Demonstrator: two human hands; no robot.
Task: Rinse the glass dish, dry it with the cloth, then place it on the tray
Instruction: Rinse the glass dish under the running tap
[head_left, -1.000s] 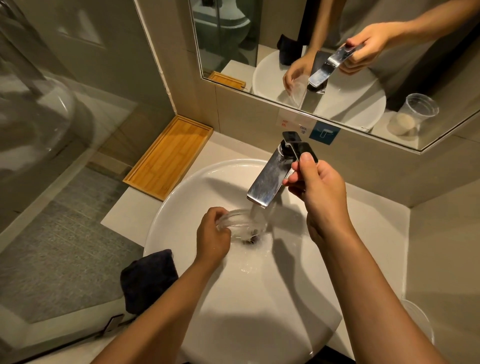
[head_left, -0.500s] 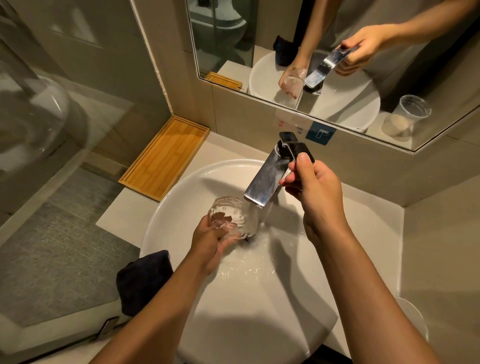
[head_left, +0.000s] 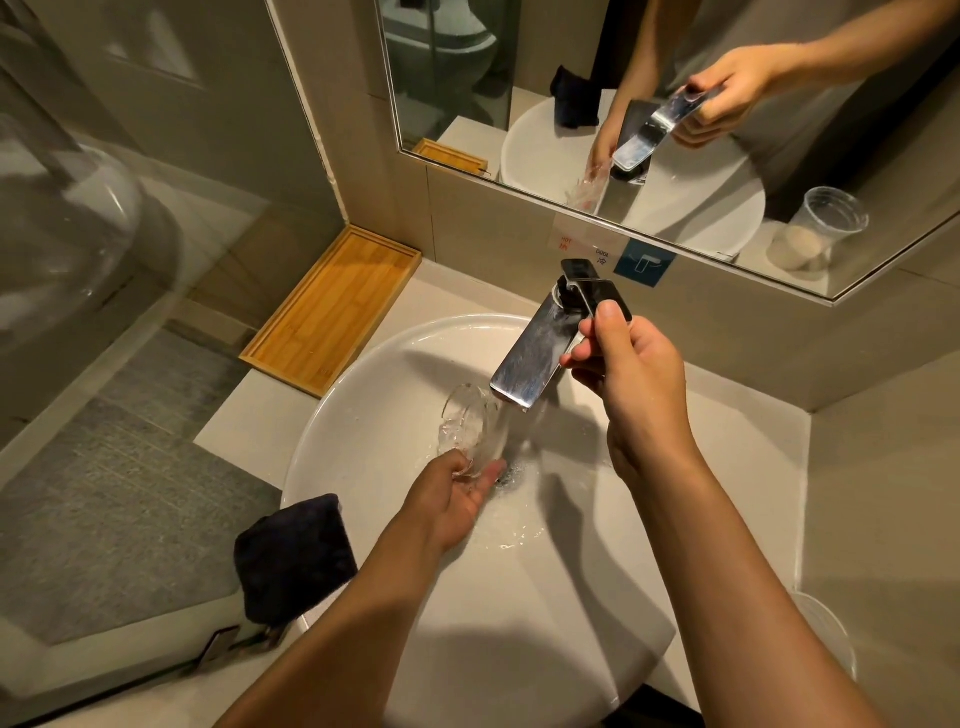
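1. The glass dish (head_left: 470, 428) sits in my left hand (head_left: 452, 499), over the middle of the basin (head_left: 363, 395), just above the drain. A second ago I held it low and flat under the spout; now I have tipped it up on edge, its open side turned toward the far-left rim, and the water strikes its back wall and runs off.
2. My left fingers curl round its lower edge, palm up, holding it. I judge the rinse nearly done, with draining begun.
3. My right hand (head_left: 623, 374) stays closed on the faucet lever (head_left: 597, 296), thumb on top; the faucet (head_left: 535, 358) is running, so shutting it off comes next.
4. The dark cloth (head_left: 293, 556) lies on the basin's near-left rim, close to my left forearm.
5. The wooden tray (head_left: 332, 306) rests at the counter's far-left corner, touching the basin's rim, bare. The way left from the basin over the rim looks open; the spout overhangs the dish closely.
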